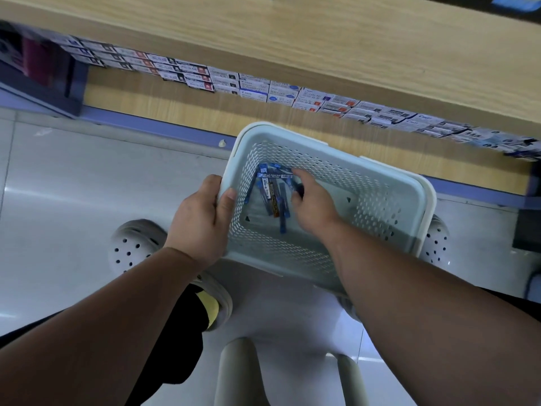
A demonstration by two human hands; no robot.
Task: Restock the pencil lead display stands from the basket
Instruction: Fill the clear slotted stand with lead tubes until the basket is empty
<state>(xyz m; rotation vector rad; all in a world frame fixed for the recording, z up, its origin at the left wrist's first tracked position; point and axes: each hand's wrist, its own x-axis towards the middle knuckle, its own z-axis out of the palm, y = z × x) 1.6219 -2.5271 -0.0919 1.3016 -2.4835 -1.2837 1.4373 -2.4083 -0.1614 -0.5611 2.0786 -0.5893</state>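
Down at floor level, in front of the shelving, I have the pale green perforated basket (351, 177) in the middle of my view, tilted so that its open side faces the camera. The left hand (202, 218) grips the basket's left rim, with the thumb hooked over the inside of the wall and the other fingers wrapped round the outside.

The pencil lead tubes (270, 197) lie in a loose heap on the basket's floor towards its left corner. Most are blue, and one orange-and-black tube (275, 203) sits among them. One blue tube lies crosswise at the top of the heap.

The right hand (313, 206) is inside the basket, palm down on the right edge of the heap, with the fingers curled and the forefinger touching the end of the crosswise tube. Something dark shows under the palm, but I cannot tell whether the fingers have closed on a tube.

Beyond the basket, a low shelf holds a long row of small boxes (254, 87), stacked and facing outward, beneath a wooden shelf board (322, 48).

The floor (73, 186) is pale and glossy. A grey clog (131, 247) with round holes shows beside the left wrist, and a second clog (437, 238) peeks out past the basket's right corner.
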